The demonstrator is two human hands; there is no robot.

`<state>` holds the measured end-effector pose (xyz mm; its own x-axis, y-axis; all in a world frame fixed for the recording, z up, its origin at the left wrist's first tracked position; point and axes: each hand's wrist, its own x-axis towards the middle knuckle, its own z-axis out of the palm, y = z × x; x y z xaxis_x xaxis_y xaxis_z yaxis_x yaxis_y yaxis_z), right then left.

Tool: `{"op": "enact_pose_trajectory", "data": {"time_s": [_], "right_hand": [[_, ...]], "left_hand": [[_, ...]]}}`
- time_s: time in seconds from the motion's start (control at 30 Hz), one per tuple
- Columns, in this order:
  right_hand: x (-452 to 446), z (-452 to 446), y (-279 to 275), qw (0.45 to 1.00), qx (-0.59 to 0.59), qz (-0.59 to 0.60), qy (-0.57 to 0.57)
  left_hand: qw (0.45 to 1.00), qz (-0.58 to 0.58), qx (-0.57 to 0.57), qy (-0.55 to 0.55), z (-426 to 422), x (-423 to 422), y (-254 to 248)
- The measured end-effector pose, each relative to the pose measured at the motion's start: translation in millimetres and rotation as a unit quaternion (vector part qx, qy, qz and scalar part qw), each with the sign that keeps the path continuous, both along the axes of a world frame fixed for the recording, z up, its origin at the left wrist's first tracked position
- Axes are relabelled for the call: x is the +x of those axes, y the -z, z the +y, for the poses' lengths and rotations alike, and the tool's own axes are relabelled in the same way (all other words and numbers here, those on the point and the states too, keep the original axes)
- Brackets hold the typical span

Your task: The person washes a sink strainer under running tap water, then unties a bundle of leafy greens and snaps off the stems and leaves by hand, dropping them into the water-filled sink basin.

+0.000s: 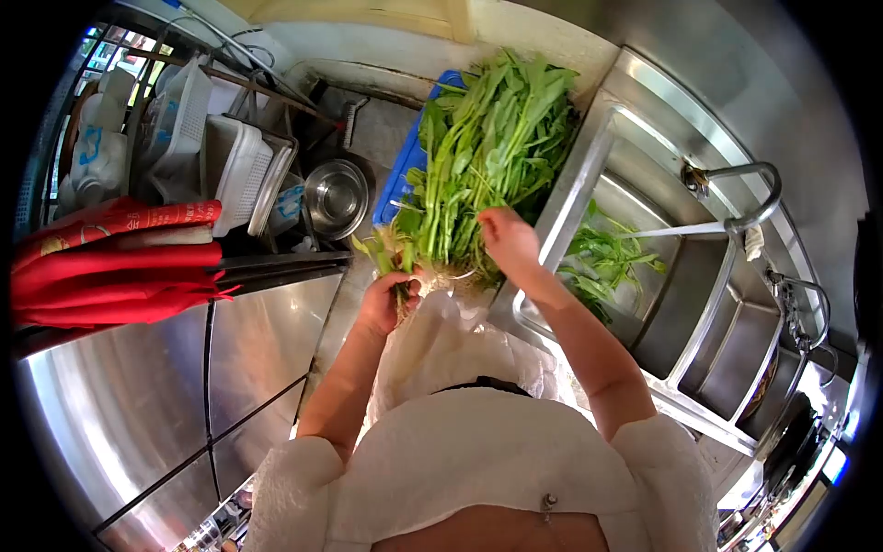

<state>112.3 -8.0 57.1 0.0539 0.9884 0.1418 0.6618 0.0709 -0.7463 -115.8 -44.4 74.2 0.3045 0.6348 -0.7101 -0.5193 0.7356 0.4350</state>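
A big heap of long-stemmed leafy greens [497, 138] lies in a blue plastic crate [401, 175] in front of me, stem ends toward my body. My left hand [390, 300] is closed around a small bunch of stems [401, 287] at the near left corner of the heap. Over the near right side of the pile, my right hand [509, 241] has its fingers curled together by the stems. What those fingers pinch, if anything, is too small to make out. More greens [607, 262] lie in the sink basin to the right.
On the right runs a steel sink [567, 184] with several basins and a curved faucet [768, 175]. A steel bowl [337, 199] stands left of the crate. White plastic baskets [237, 170] and red cloth [120, 276] are on the left, above steel cabinet doors [267, 340].
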Motion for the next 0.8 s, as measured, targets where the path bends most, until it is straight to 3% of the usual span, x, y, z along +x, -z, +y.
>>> {"op": "enact_pose_trajectory", "data": {"time_s": [0.07,0.17,0.27,0.4,0.47,0.53,0.57,0.67,0.8], "right_hand": [[-41.8,15.6,18.2,0.989,-0.126,-0.047,-0.068],[-99.1,39.4,42.4,0.946,-0.27,-0.174,-0.041],[-124.2,53.1,38.1,0.918,-0.316,-0.239,0.017],[-129.1,48.4,32.9,0.89,-0.397,-0.205,0.09],[-121.8,32.4,52.0,0.914,-0.342,-0.181,0.118],[-105.6,24.7,60.6,0.961,-0.227,0.037,0.154],[-95.7,22.6,66.2,0.936,-0.236,0.175,0.193],[-67.0,16.6,12.6,0.895,-0.245,0.315,0.197],[-44.5,2.3,-43.8,0.889,-0.162,0.367,0.221]], "left_hand": [[0.999,0.005,0.034,-0.04,16.0,-13.4,-6.5],[0.998,-0.03,0.029,-0.038,42.5,-40.4,5.1],[1.0,0.004,0.019,-0.021,67.7,-55.1,22.1],[0.996,0.048,0.036,0.059,86.0,-59.9,31.0],[0.993,0.04,0.048,0.1,89.6,-58.9,36.1],[0.986,0.077,0.063,0.137,93.0,-52.2,35.5],[0.987,0.058,0.063,0.137,95.2,-49.6,39.5],[0.973,0.06,0.113,0.193,99.6,-31.8,23.9],[0.952,0.082,0.145,0.256,94.4,13.7,-18.7]]}}
